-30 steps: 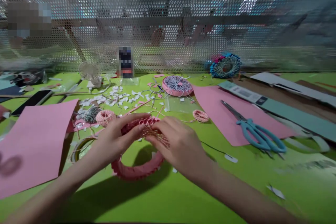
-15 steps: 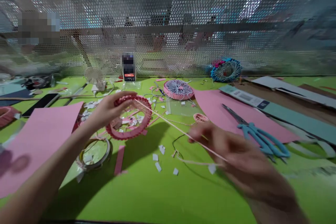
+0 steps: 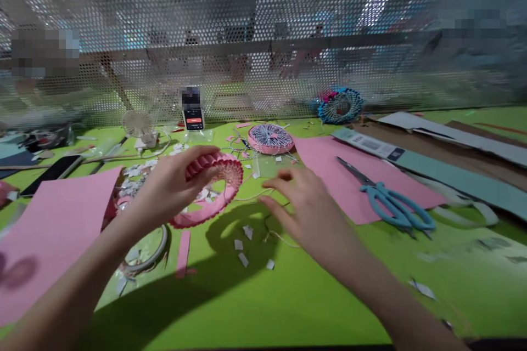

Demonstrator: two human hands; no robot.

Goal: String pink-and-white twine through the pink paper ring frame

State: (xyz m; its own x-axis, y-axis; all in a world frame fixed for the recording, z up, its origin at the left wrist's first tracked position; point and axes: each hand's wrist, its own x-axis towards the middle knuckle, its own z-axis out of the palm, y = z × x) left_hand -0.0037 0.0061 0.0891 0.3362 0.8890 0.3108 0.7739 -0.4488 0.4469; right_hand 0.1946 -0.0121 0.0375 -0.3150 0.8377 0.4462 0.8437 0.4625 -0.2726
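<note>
My left hand (image 3: 177, 178) is closed on the upper left rim of a pink paper ring (image 3: 208, 214), which has a notched edge. Pale strands line the ring's far side. To its right is my right hand (image 3: 302, 203), with a thin cream string (image 3: 253, 196) running from the ring into its fingers. Thumb and forefinger stand a little apart, and part of the string is hidden by the hand. More slack string (image 3: 282, 238) lies on the green table below the palm.
Blue-handled scissors (image 3: 395, 205) rest on pink paper (image 3: 325, 175) at the right. A wound pink disc (image 3: 270, 140) and a blue woven ring (image 3: 341, 107) stand farther back. A tape roll (image 3: 158, 252), paper scraps (image 3: 242, 259) and a phone (image 3: 53, 174) are around the left and middle.
My right hand has moved left and away from me, close to the ring. The string, taut before, now hangs slack. The ring has tilted in my left hand.
</note>
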